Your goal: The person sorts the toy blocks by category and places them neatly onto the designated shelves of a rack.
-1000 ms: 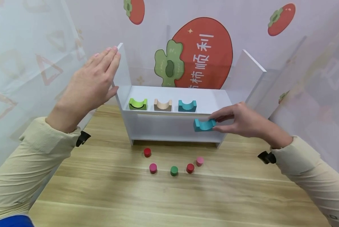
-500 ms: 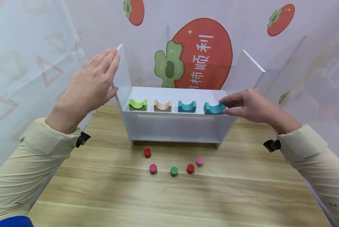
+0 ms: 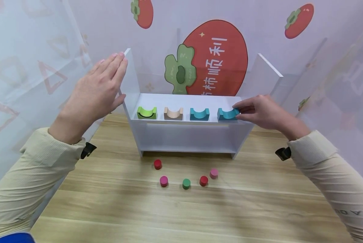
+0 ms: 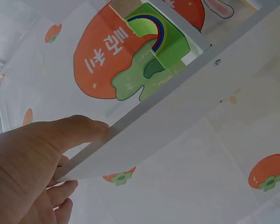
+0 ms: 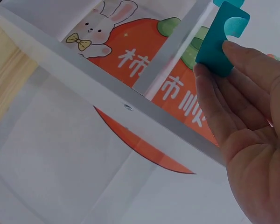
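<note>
My right hand (image 3: 261,113) pinches a teal arch block (image 3: 226,114) by its right end, between thumb and fingers. The block stands with its hollow facing up at the right end of a white shelf (image 3: 187,123); the right wrist view shows the thumb on its face. Left of it, in a row, are a second teal block (image 3: 199,115), a beige block (image 3: 173,114) and a green block (image 3: 146,113) with a curved stripe, all hollow side up. My left hand (image 3: 98,91) holds the shelf's left side panel (image 4: 130,126), thumb on its edge and fingers behind.
On the wooden table (image 3: 169,216) before the shelf lie small cylinders: a red one (image 3: 158,164), a magenta one (image 3: 164,181), a green one (image 3: 186,184), another red one (image 3: 203,181) and a pink one (image 3: 214,173). The right side panel (image 3: 264,76) rises beside my right hand.
My right hand has carried the teal block up and right from in front of the shelf onto its right end, then shifted it slightly left. The left hand stays at the panel.
</note>
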`<state>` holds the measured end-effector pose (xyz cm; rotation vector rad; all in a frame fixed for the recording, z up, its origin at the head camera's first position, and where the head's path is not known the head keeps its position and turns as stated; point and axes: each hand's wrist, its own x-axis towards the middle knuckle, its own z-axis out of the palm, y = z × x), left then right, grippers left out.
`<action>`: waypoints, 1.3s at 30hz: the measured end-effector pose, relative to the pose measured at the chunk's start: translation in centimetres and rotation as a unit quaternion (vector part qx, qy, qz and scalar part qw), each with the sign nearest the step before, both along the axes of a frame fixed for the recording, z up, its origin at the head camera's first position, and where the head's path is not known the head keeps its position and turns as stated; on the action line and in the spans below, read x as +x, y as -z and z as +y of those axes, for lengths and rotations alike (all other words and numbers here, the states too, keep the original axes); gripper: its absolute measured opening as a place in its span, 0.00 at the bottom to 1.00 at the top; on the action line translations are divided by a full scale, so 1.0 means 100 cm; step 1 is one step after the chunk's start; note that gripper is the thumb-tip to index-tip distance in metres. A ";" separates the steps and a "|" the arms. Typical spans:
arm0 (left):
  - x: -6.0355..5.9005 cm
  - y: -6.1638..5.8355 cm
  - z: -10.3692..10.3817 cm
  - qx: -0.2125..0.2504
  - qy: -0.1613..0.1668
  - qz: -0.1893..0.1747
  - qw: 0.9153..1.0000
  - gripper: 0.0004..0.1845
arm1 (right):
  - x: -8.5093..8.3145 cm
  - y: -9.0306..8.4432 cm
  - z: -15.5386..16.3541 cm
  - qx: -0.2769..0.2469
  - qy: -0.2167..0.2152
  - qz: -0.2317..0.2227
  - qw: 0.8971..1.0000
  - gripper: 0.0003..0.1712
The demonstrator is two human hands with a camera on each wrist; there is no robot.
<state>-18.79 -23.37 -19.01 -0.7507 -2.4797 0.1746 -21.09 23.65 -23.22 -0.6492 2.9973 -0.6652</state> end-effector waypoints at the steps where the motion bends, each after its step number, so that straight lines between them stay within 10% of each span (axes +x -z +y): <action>1: 0.000 0.000 0.000 0.000 0.000 0.000 1.000 0.50 | -0.001 0.001 -0.001 0.001 0.001 -0.001 1.000 0.24; 22: -0.002 0.001 -0.001 -0.005 -0.007 -0.005 1.000 0.51 | -0.009 0.007 -0.007 0.018 0.002 -0.016 1.000 0.27; 32: -0.004 0.001 0.000 0.000 -0.001 0.004 1.000 0.51 | 0.015 -0.017 -0.011 0.005 -0.022 0.122 0.992 0.26; 39: -0.004 0.003 -0.001 0.007 0.004 0.014 1.000 0.51 | 0.033 0.000 -0.016 -0.020 -0.081 0.138 0.987 0.23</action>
